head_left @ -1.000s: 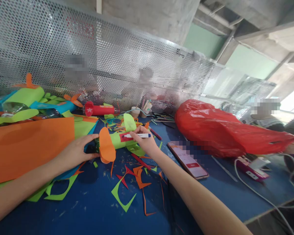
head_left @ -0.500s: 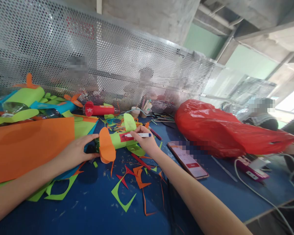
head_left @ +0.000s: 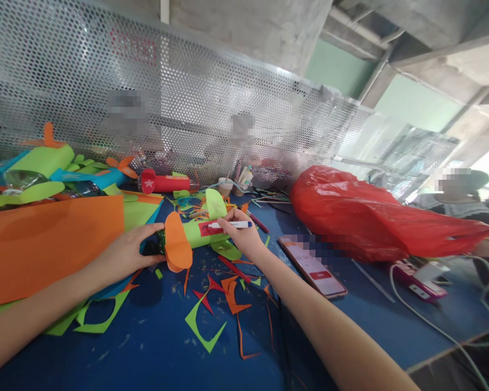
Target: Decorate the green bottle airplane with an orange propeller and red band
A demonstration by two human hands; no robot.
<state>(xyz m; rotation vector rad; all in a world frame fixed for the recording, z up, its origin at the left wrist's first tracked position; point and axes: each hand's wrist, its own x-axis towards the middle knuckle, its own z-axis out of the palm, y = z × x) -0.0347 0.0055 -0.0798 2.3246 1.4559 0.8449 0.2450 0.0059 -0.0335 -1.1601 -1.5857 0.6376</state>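
My left hand (head_left: 136, 247) grips the dark green neck end of a bottle (head_left: 195, 233) wrapped in light green paper. Orange paper petals (head_left: 177, 241) stand around the bottle beside my fingers, and green paper fins (head_left: 215, 204) stick out near its other end. Pinched in my right hand (head_left: 240, 231) is a white marker (head_left: 234, 224) with a blue end. Its tip meets the red paper patch (head_left: 207, 228) on the bottle's side, where dark marks show.
Paper scraps (head_left: 230, 293) lie in front of the bottle. A phone (head_left: 313, 267) and a red plastic bag (head_left: 350, 217) are at the right, with a white cable (head_left: 415, 320). Orange paper (head_left: 52, 244) and wrapped bottles lie left. Behind stands a perforated metal screen (head_left: 228, 98).
The marker and my right hand have shifted very slightly on the red patch. My left hand keeps its place. At the far right, a person in the background has moved right.
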